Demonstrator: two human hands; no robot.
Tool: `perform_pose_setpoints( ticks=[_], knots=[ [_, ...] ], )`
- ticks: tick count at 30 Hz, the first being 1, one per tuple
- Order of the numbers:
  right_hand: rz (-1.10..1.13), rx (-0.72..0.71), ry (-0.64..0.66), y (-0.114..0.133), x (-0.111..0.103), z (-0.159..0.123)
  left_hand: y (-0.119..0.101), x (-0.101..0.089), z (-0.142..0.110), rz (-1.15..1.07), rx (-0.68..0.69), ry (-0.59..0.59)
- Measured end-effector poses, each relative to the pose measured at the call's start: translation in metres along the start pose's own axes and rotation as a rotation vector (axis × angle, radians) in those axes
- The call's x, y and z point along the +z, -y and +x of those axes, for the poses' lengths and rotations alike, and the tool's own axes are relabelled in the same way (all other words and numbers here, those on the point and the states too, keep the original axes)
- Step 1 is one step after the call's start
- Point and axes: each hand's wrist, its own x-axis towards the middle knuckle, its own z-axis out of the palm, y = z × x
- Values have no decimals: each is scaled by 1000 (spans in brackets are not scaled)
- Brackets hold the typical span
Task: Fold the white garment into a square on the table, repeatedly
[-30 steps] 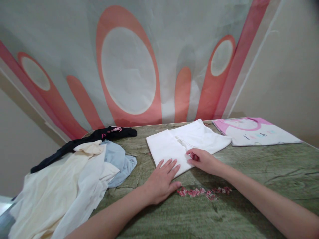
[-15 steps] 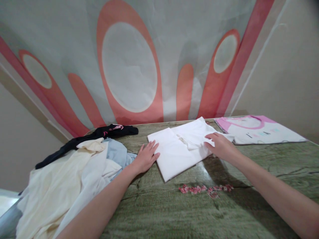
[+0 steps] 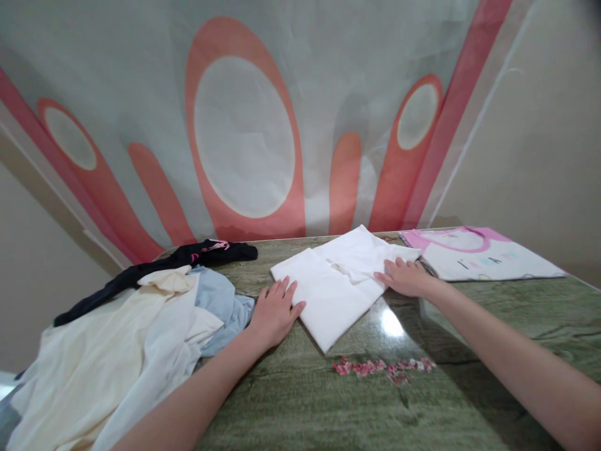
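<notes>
A white shirt, partly folded, lies slantwise on the table between my hands. My left hand rests flat at its left edge, fingers stretched out and touching the cloth. At the right edge my right hand touches the shirt where a sleeve sticks out toward the right; its fingers are extended, and their undersides are hidden. An opening with loose layers shows near the middle of the shirt.
To the left lies a heap of cream and white clothes, with a light blue garment and a black garment. A folded pink and white shirt lies at the right. The wood-patterned table meets a papered wall behind.
The white shirt has turned slightly, its near corner shifting right. My right hand has moved a little left and down, lying lower against the cloth. The view has shifted slightly.
</notes>
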Motion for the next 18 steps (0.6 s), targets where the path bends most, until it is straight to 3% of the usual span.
perform_pose_setpoints(
  ticks=[3,8,14,18],
  knots=[
    [2,-68,-39,-9,5,29,-20,-9,-8,28,-4,-17],
    [-3,-173,-82,-19,13,67,-48,-26,-22,-18,42,56],
    [-47,-339,-215,-25,12,88,-79,-43,-42,-232,172,145],
    [-107,-459,-298,-31,9,96,-92,-43,-47,-342,311,200]
  ],
)
